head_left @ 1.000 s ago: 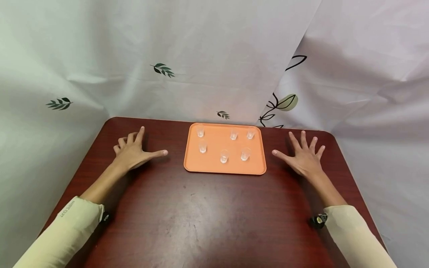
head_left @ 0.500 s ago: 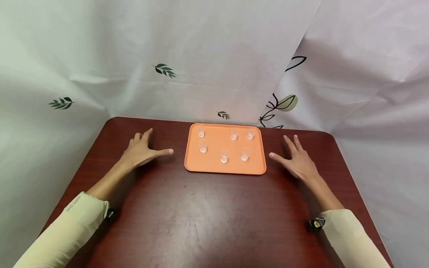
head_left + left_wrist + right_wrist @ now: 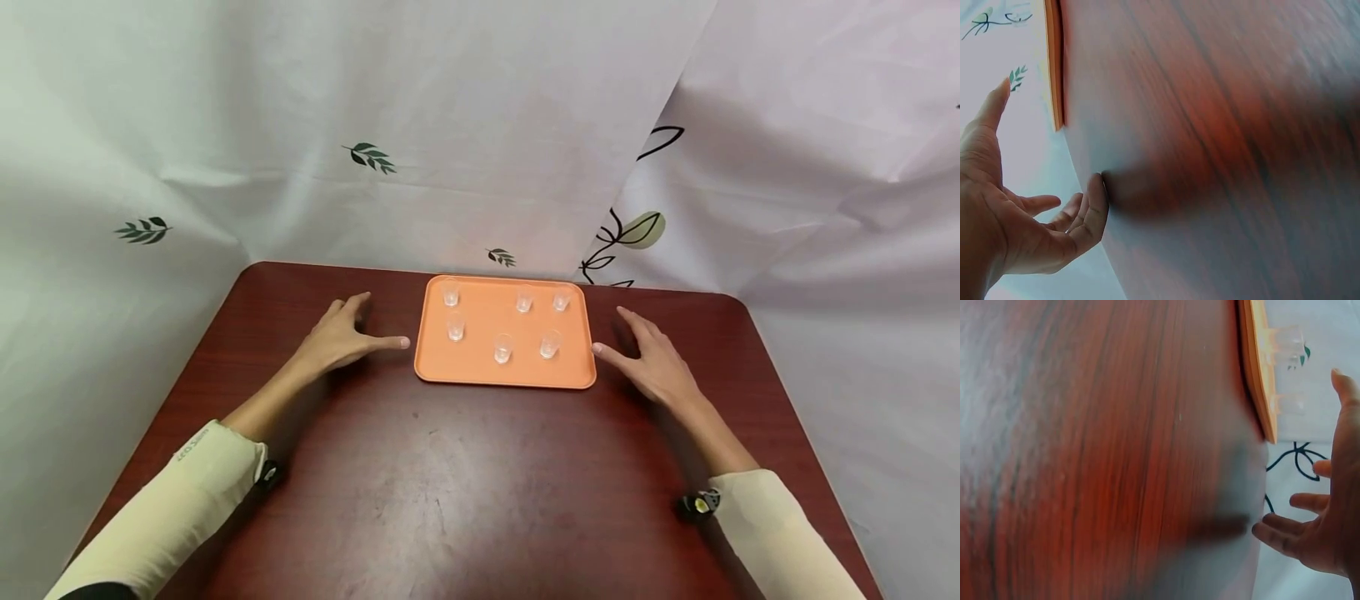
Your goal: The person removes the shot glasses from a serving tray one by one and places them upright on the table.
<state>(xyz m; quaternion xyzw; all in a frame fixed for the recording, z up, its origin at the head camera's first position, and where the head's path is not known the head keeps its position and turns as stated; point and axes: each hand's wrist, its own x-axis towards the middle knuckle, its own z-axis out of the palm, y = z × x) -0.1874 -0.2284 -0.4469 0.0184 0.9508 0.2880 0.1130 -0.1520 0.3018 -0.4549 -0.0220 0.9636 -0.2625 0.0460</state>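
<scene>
An orange tray (image 3: 480, 373) lies near the back edge of the table, with several small clear cups (image 3: 502, 350) standing on it. To its left is my left hand (image 3: 337, 340), thumb stretched toward the tray's left rim and just short of it, holding nothing. On the other side, my right hand (image 3: 654, 362) has its thumb tip at or very near the right rim; whether they touch I cannot tell. Its other fingers are spread apart from the thumb. The left wrist view shows the left hand (image 3: 1035, 219) with relaxed fingers. In the right wrist view, the right hand (image 3: 1322, 519) is likewise unfilled.
The dark red wooden table (image 3: 480, 483) extends toward me in front of the tray. A pale cloth (image 3: 480, 125) printed with leaves hangs close behind the table and along both sides. Dark wrist devices (image 3: 699, 504) sit at the sleeve cuffs.
Both hands have moved inward toward the tray, the left one to the right and the right one to the left. Their fingers are less widely fanned. The tray and cups stay in place.
</scene>
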